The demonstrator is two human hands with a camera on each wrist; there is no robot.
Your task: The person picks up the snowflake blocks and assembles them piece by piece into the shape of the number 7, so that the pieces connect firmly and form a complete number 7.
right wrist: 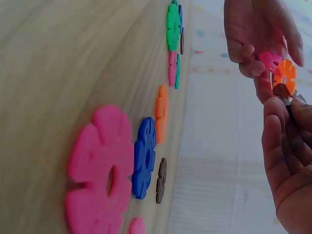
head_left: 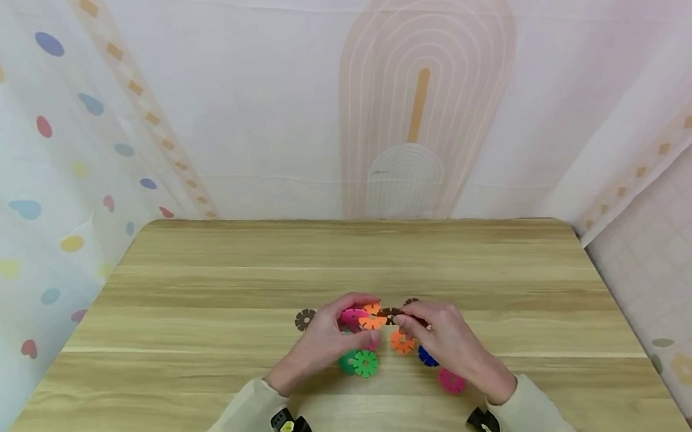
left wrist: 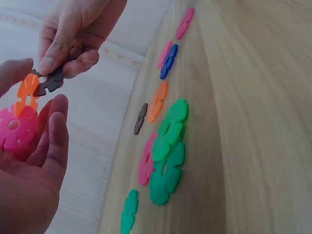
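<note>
Wooden surface (head_left: 205,340) carries loose snowflake-shaped plastic discs; no container is in sight. Nearest the person lie a pink disc (head_left: 451,381) and two overlapping green discs (head_left: 360,363), then a blue disc (head_left: 426,357) and an orange disc (head_left: 402,342). Above these, the left hand (head_left: 319,338) holds a joined pink and orange pair (head_left: 363,317) in a curled grip, while the right hand (head_left: 452,340) pinches a brown disc (head_left: 390,314) right against the pair's orange piece. Farther left lies another brown disc (head_left: 304,319). The left wrist view alone shows a teal disc (left wrist: 129,212) on the wood; the right wrist view shows the pinching fingertips (right wrist: 275,114) close up. Beyond stands a pastel backdrop (head_left: 419,114).
</note>
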